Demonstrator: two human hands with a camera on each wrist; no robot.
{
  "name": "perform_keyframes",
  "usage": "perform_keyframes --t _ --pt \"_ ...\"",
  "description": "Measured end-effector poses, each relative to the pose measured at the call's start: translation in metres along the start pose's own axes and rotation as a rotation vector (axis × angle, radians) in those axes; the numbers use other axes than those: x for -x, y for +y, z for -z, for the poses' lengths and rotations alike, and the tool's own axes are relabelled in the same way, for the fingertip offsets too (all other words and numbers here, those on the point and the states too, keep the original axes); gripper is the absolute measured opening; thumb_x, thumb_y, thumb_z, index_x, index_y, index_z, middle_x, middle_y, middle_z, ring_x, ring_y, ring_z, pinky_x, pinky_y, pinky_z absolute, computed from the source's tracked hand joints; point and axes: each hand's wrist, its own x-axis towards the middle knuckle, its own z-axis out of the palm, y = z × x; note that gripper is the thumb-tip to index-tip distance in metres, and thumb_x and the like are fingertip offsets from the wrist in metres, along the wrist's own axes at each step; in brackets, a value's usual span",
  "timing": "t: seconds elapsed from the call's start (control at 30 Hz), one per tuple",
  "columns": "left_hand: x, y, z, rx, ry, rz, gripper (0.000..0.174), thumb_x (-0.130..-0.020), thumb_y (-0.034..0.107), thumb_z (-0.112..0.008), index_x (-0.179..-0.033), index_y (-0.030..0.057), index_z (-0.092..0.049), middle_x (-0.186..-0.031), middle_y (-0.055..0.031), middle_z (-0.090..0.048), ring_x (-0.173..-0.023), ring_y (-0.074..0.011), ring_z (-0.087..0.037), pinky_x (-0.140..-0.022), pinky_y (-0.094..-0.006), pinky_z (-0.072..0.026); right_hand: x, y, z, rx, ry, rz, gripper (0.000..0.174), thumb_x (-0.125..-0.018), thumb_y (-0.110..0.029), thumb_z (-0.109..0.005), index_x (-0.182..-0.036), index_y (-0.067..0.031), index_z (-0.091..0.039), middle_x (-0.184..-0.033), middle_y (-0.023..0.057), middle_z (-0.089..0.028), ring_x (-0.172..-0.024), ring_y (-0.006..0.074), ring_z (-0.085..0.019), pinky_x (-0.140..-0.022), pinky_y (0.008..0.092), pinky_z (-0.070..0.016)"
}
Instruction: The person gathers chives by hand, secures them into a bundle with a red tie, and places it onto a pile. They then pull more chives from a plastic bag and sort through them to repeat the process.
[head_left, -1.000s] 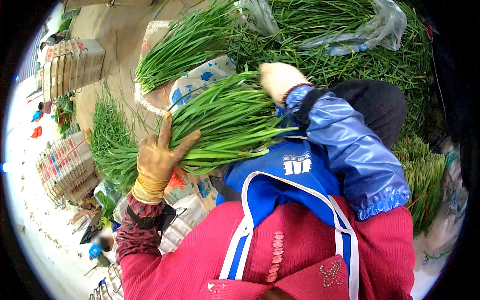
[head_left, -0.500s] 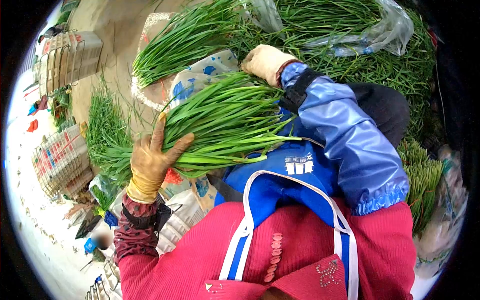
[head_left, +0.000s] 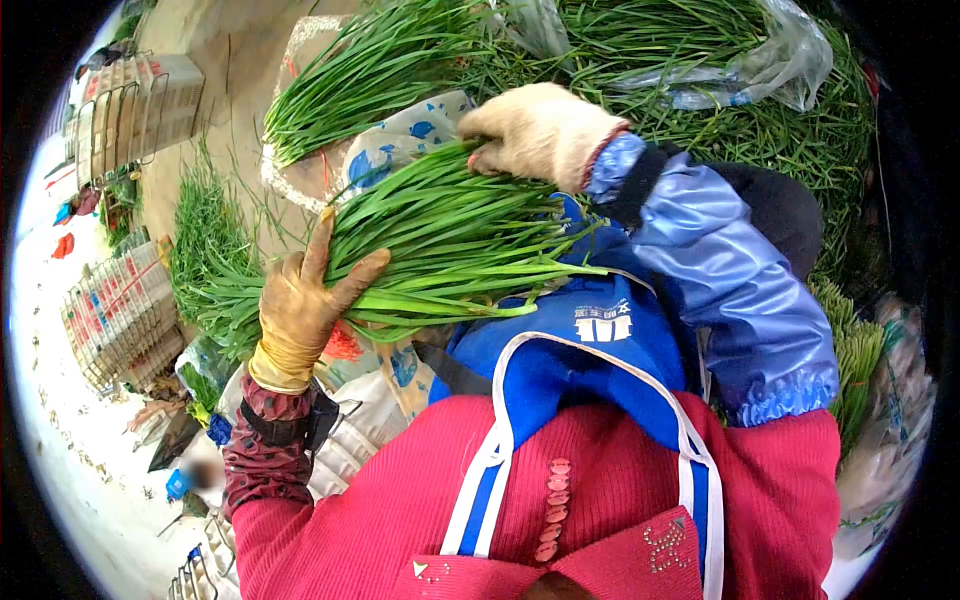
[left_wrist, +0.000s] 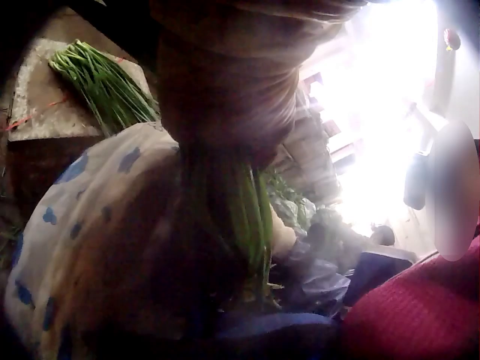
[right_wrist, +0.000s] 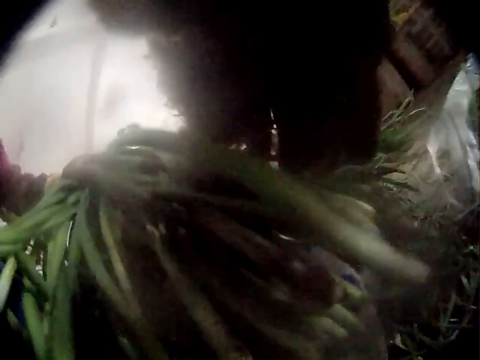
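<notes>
A loose bunch of green chives [head_left: 450, 240] lies across the blue apron [head_left: 590, 300] in the head view. My left hand [head_left: 305, 305], in a stained yellow-brown glove, grips its left part with index finger and thumb spread along the leaves. In the left wrist view, stalks [left_wrist: 251, 202] come out below this dark hand [left_wrist: 232, 82]. My right hand [head_left: 550, 135], in a pale glove, is at the bunch's upper edge. Its thumb and forefinger stand apart above the leaves, and the other fingers are hidden. Blurred leaves [right_wrist: 202, 195] fan out below it in the right wrist view.
Another chive bunch [head_left: 370, 75] rests on a pale board [head_left: 305, 50]. Beside it is a blue-spotted sheet [head_left: 410, 130]. A large chive heap [head_left: 740, 150] with clear plastic [head_left: 790, 60] spreads at upper right. Stacked crates [head_left: 120, 310] stand at left.
The right hand has moved left along the bunch's upper edge, and its thumb and forefinger now show apart. The left hand keeps its hold on the chives, almost in place.
</notes>
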Motion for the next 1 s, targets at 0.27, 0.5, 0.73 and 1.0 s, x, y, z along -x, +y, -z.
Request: perform_keyframes --t 0.27,0.5,0.73,1.0 --pt "0.002 0.001 -0.011 0.092 -0.007 0.070 0.070 -0.076 0.007 -0.063 -0.134 0.0437 -0.049 -0.139 -0.0210 -0.045 -0.064 -0.0242 -0.060 -0.055 -0.0341 -0.0515 0.004 0.035 0.020 0.323 0.221 -0.135 0.022 -0.085 -0.022 -0.056 -0.100 -0.0116 -0.068 -0.091 0.0157 -0.068 -0.089 0.0374 -0.065 -0.075 0.0428 -0.0543" --pt "0.019 0.011 -0.035 0.193 0.011 0.207 0.068 -0.073 0.007 -0.068 -0.133 0.0356 -0.053 -0.141 -0.0173 -0.047 -0.093 -0.0363 -0.065 -0.069 -0.0394 -0.0544 0.057 0.075 0.036 -0.170 -0.301 -0.463 0.065 -0.083 -0.036 -0.066 -0.134 0.0003 -0.049 -0.125 0.0185 -0.060 -0.112 0.0256 -0.059 -0.097 0.0334 -0.0460" --pt "0.024 0.016 -0.050 0.358 0.057 0.341 0.071 -0.073 0.014 -0.071 -0.139 0.0268 -0.047 -0.135 -0.0169 -0.051 -0.083 -0.0371 -0.065 -0.065 -0.0417 -0.0523 0.035 -0.014 0.041 -1.132 0.106 -0.029 0.066 -0.082 -0.010 -0.068 -0.142 -0.0075 -0.040 -0.110 0.0030 -0.062 -0.091 0.0097 -0.058 -0.077 0.0246 -0.0495" --pt "0.033 0.015 -0.093 1.010 0.085 0.558 0.069 -0.078 0.007 -0.068 -0.142 0.0186 -0.044 -0.124 -0.0154 -0.061 -0.098 -0.0348 -0.065 -0.076 -0.0389 -0.0538 0.026 -0.007 0.046 -1.372 0.272 -0.308 0.038 -0.092 -0.027 -0.058 -0.125 -0.0089 -0.056 -0.070 -0.0066 -0.048 -0.053 0.0030 -0.033 -0.047 0.0204 -0.0302"
